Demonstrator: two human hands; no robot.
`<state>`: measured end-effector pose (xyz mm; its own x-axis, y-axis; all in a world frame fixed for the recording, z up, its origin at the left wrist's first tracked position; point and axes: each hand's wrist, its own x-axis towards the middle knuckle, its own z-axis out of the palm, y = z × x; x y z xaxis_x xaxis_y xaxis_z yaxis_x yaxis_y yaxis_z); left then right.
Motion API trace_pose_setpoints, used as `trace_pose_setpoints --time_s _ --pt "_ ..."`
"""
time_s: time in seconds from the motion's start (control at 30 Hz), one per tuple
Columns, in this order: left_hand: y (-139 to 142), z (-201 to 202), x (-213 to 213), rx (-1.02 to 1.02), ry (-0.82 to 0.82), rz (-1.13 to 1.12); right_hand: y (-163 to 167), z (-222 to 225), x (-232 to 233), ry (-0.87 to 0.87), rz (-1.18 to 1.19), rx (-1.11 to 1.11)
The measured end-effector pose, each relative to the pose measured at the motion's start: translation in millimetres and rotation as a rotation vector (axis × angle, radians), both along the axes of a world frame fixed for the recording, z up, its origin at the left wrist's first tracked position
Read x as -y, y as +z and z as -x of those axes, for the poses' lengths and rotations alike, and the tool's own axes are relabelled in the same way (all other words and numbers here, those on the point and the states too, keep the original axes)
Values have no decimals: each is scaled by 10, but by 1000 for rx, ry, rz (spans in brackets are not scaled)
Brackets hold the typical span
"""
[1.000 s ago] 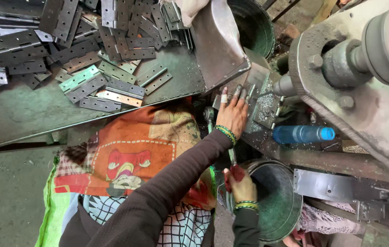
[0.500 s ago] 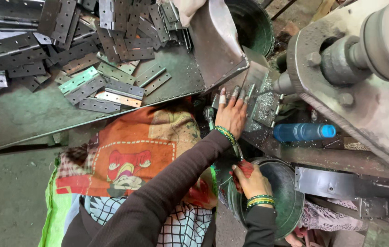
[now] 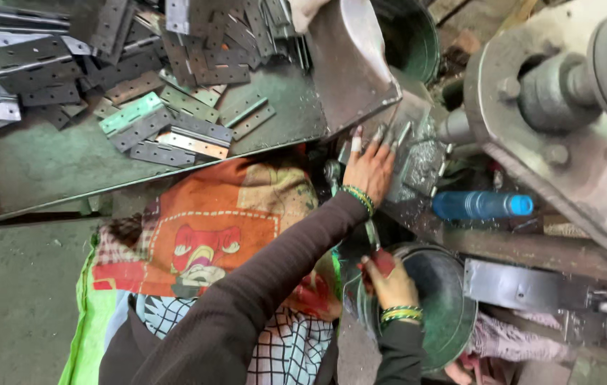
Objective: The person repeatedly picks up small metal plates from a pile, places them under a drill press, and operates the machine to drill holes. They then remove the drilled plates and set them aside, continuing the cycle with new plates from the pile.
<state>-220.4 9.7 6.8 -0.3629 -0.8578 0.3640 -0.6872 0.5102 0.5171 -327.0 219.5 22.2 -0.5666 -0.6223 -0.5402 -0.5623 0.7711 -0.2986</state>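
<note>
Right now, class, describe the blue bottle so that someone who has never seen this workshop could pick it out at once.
Start at the big grey machine on the right with its thick round shaft. Just below it, on the grimy ledge right of the left hand, lies the blue bottle on its side. It is the only bright blue plastic thing among dull grey metal.

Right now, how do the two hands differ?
The left hand lies spread, fingers straight, on the metal parts by the press; the right hand is curled over a red object at the green pan rim. The left is farther out, the right nearer the body. Both wear green-yellow bangles.
</note>
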Motion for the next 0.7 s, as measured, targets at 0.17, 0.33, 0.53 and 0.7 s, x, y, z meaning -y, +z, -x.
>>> trace_pose_setpoints --time_s 0.17,0.33,0.53,0.7 --pt "-64 205 159 81 40 38 -8 24 -26 76 -36 -187" --pt "-77 213 218 56 -22 -113 -821 -123 -203 115 387 -156" --pt "-137 236 241 68 63 85 -370 40 -10 -14 70 10" --pt "-136 429 426 85 54 -28 72 93 73 200 1 -132"
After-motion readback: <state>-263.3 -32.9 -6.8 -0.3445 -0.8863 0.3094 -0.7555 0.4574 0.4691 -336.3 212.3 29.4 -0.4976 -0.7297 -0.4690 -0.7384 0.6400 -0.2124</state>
